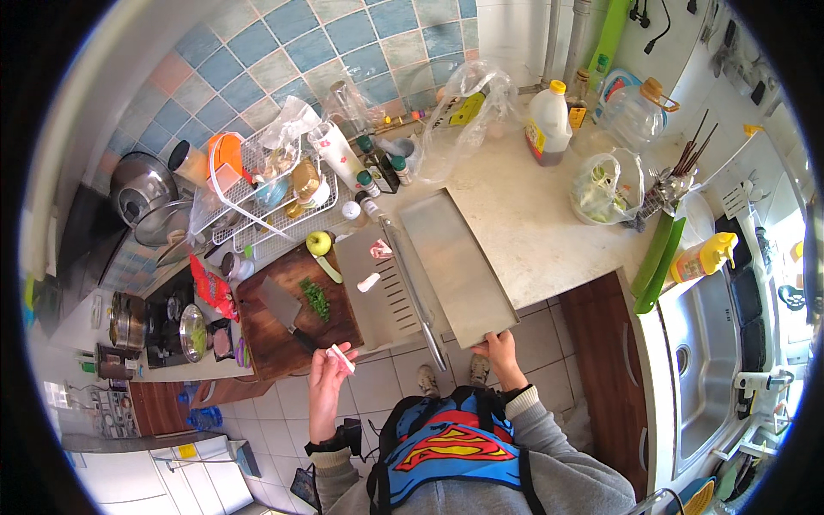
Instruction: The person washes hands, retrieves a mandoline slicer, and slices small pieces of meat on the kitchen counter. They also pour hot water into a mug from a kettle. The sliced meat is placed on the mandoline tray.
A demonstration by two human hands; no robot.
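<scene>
My left hand holds a small pink-and-white piece of raw meat, perhaps with bone, in front of the counter edge. My right hand grips the near edge of a shallow metal tray, which reaches past the counter edge. Left of the tray is a slotted metal plate with a long-handled lever blade lying along its right side. A reddish meat piece and a paler one rest on the plate. Neither hand touches the lever.
Left of the plate, a wooden cutting board bears a cleaver, chopped greens and a green apple. Behind stand small bottles and a white wire rack. A bagged bowl and sink are at right.
</scene>
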